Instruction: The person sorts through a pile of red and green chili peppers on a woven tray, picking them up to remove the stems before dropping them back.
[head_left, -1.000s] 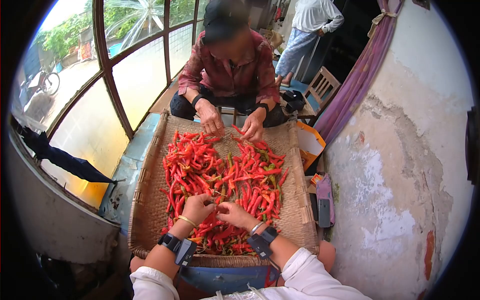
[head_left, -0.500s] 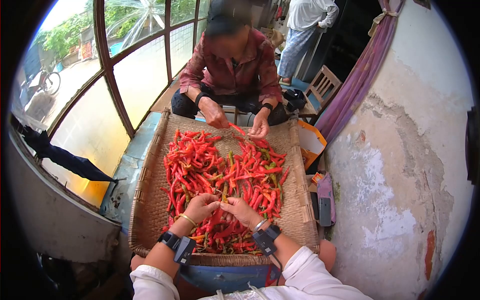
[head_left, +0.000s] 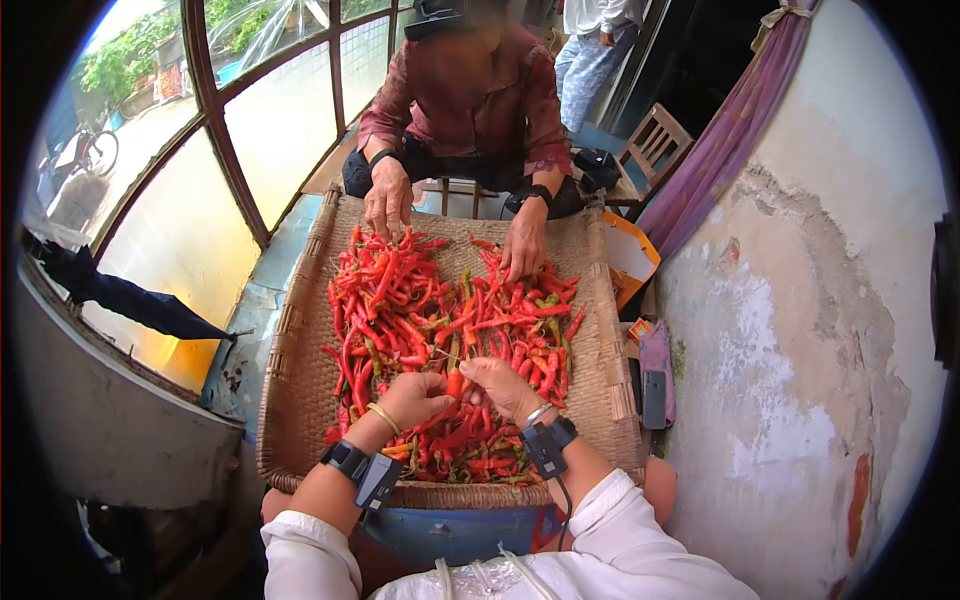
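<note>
Left hand [head_left: 415, 399]: fingers curled closed around a slim, glossy red chili pepper [head_left: 455, 384], held between both hands just above the near-middle of the pile. Right hand [head_left: 497, 386]: thumb and index narrow, at the pepper's stem end; can't tell if they grip it.

Loose red chili peppers with some green ones [head_left: 400, 320] lie heaped in a wide, shallow tan woven basket [head_left: 289, 325], bare weave showing along both sides. Blue surface [head_left: 440, 535] visible below the near rim.

Opposite: person in maroon patterned shirt [head_left: 475, 115], one hand at each side of the pile's far end, both reaching down to the peppers.

Right of basket: open orange box with white interior [head_left: 629, 250], purple cloth pouch [head_left: 656, 350], dark grey phone [head_left: 653, 400] by the pouch. Folded dark umbrella [head_left: 150, 305] off to the left.
</note>
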